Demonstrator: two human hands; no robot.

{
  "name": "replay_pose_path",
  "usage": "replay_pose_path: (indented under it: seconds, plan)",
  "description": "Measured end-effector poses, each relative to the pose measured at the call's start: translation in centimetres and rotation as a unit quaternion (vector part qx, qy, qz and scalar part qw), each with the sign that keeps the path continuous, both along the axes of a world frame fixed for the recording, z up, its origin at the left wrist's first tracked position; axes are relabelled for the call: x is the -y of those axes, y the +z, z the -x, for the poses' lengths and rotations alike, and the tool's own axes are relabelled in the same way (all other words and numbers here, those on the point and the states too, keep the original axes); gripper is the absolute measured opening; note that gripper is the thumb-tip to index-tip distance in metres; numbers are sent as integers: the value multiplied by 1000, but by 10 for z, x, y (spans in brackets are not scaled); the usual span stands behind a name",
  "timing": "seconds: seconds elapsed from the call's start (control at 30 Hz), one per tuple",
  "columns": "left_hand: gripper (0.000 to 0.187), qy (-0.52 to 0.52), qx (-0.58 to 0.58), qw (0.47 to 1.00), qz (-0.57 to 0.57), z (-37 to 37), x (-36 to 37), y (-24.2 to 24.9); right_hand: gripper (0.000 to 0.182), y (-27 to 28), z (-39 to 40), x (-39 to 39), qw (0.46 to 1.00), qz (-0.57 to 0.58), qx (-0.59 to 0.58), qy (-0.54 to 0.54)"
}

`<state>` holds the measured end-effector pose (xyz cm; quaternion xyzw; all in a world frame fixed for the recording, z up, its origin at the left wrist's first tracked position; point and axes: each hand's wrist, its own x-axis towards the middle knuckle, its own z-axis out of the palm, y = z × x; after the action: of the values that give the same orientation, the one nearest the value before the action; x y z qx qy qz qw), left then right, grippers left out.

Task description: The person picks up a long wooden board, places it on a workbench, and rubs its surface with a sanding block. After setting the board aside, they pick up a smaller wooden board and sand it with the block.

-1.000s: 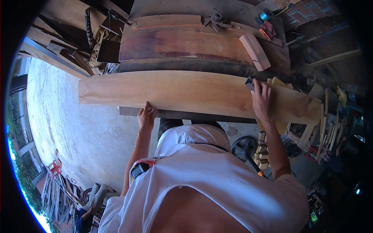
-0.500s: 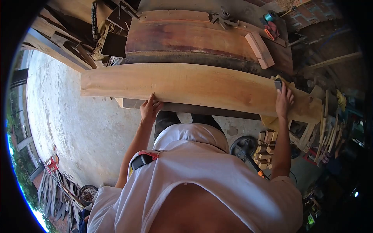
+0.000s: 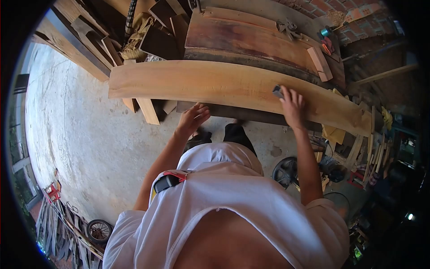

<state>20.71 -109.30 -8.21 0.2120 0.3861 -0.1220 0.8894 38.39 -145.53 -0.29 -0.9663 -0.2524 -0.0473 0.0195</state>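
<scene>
My right hand (image 3: pixel 293 107) is closed around a small dark block (image 3: pixel 277 92). The block sits on the upper face of the plank (image 3: pixel 192 80), right of the plank's middle. My left hand (image 3: pixel 193 118) is at the plank's near edge, fingers loosely apart; I cannot tell whether they touch the wood. The plank lies crosswise in front of me. A dark board (image 3: pixel 264 116) shows beneath its near edge, and a pale strip (image 3: pixel 148 111) slants out from under its left end. Beyond the plank is a stained panel (image 3: pixel 251 42). A short timber (image 3: pixel 319 63) rests at the panel's right end; a metal part (image 3: pixel 290 29) and a blue spool (image 3: pixel 325 32) lie farther back. At lower left, a spoked wheel (image 3: pixel 99 231) is beside piled slats (image 3: pixel 54 224).
</scene>
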Motion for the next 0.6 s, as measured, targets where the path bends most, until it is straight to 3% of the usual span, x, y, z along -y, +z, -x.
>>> replay_pose_path:
  seconds: [0.1,0.17,0.33,0.43,0.5,0.6]
  plan:
    - [12,124,-55,991,-9,42,-44,-15,49,-8,-2,112,988,-6,14,-153]
    - [23,156,-69,985,-27,64,-70,-32,48,-12,7,85,986,-11,13,-165]
    - [23,166,-95,980,-60,75,-96,-20,47,-35,88,-178,995,-93,26,13]
    - [24,148,-86,983,-66,78,-101,-19,46,-48,102,-251,976,-109,23,186]
    - [24,152,-78,983,-65,81,-100,-11,47,-30,87,-233,954,-116,-15,277]
    - [26,169,-90,976,-102,96,-106,-1,52,-20,53,-130,990,-31,28,131]
